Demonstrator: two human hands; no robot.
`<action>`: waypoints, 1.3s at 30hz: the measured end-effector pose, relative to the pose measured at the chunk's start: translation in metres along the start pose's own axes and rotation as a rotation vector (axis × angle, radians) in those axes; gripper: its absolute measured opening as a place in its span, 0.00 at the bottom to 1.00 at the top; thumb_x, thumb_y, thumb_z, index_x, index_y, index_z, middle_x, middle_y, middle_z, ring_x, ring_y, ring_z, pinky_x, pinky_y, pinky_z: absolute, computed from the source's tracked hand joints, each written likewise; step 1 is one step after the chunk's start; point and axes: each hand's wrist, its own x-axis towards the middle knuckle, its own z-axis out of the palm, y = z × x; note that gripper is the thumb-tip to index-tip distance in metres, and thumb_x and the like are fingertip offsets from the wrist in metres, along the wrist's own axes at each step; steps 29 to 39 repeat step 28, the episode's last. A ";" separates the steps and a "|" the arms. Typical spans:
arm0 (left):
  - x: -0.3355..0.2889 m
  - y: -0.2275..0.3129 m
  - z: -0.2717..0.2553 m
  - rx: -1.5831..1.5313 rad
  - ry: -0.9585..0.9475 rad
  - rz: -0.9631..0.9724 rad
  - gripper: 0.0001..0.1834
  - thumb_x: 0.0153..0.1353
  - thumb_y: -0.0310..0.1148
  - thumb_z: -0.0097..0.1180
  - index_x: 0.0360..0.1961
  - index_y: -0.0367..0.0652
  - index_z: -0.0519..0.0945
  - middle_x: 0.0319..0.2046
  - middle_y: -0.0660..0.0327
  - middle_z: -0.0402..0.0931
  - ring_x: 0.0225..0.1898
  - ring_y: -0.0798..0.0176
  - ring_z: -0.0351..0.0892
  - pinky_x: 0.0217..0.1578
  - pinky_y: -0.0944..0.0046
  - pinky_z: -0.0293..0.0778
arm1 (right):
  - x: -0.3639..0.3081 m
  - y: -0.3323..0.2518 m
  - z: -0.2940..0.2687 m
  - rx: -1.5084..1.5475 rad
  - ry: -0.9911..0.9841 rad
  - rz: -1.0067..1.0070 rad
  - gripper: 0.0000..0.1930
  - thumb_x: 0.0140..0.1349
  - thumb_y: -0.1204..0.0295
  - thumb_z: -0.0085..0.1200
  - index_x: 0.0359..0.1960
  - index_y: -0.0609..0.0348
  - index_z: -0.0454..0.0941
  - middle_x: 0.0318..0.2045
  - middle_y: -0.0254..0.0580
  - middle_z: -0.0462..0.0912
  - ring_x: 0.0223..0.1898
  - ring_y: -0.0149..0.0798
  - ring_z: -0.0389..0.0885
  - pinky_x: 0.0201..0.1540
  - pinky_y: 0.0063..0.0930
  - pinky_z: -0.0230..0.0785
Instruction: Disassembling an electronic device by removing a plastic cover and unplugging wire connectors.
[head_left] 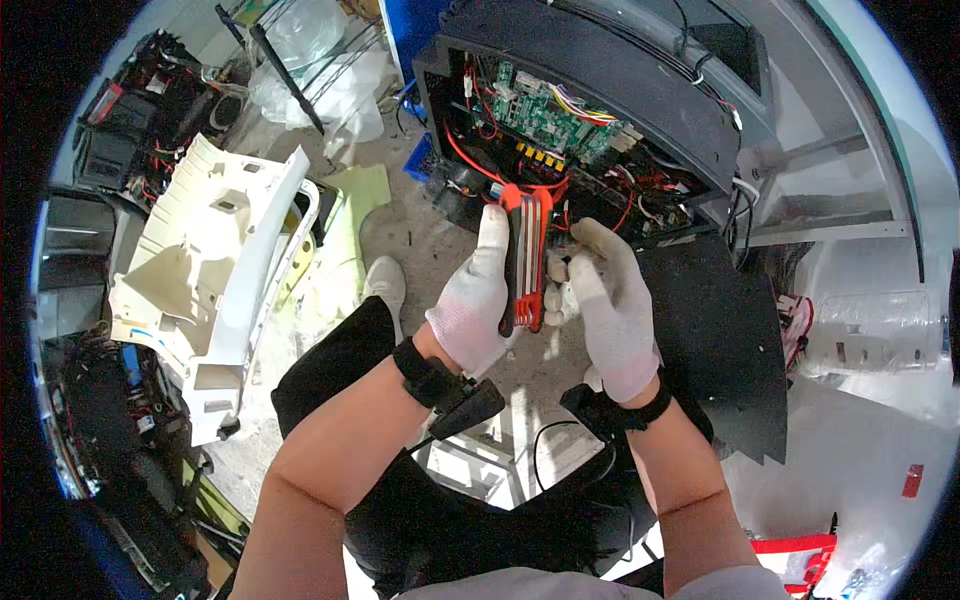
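Note:
My left hand [475, 300], in a white glove, grips a red and black folding set of hex keys [524, 258] held upright in front of me. My right hand [615, 305], also gloved, touches the set's right side with its fingertips curled against the keys. Both hands hover just below an opened black machine housing [590, 75] that shows a green circuit board [545, 110] and red wires [480, 165].
A large white plastic cover panel [215, 270] lies on the concrete floor at left. Clear plastic bags [320, 70] sit at top. A black flat panel [725, 345] leans at right. Dark machine parts [130, 120] lie at far left.

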 end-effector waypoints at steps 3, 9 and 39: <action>0.009 -0.009 -0.004 0.055 0.013 0.074 0.35 0.63 0.63 0.26 0.48 0.42 0.71 0.32 0.56 0.78 0.29 0.60 0.78 0.32 0.63 0.76 | 0.002 0.002 -0.006 -0.210 -0.079 -0.139 0.23 0.57 0.74 0.53 0.55 0.64 0.66 0.49 0.44 0.72 0.52 0.34 0.69 0.56 0.29 0.60; 0.006 -0.005 0.003 -0.160 -0.034 0.059 0.33 0.65 0.59 0.29 0.55 0.41 0.67 0.42 0.53 0.76 0.40 0.56 0.79 0.43 0.58 0.75 | -0.002 0.010 -0.010 -0.117 -0.181 -0.184 0.27 0.57 0.74 0.52 0.59 0.66 0.61 0.55 0.47 0.67 0.57 0.38 0.66 0.60 0.31 0.56; 0.012 -0.001 -0.009 0.344 0.293 0.004 0.27 0.63 0.44 0.50 0.60 0.42 0.65 0.52 0.64 0.70 0.46 0.69 0.70 0.50 0.65 0.66 | 0.010 0.036 -0.006 0.325 -0.162 0.158 0.25 0.65 0.66 0.45 0.62 0.60 0.56 0.50 0.40 0.72 0.51 0.38 0.72 0.56 0.35 0.62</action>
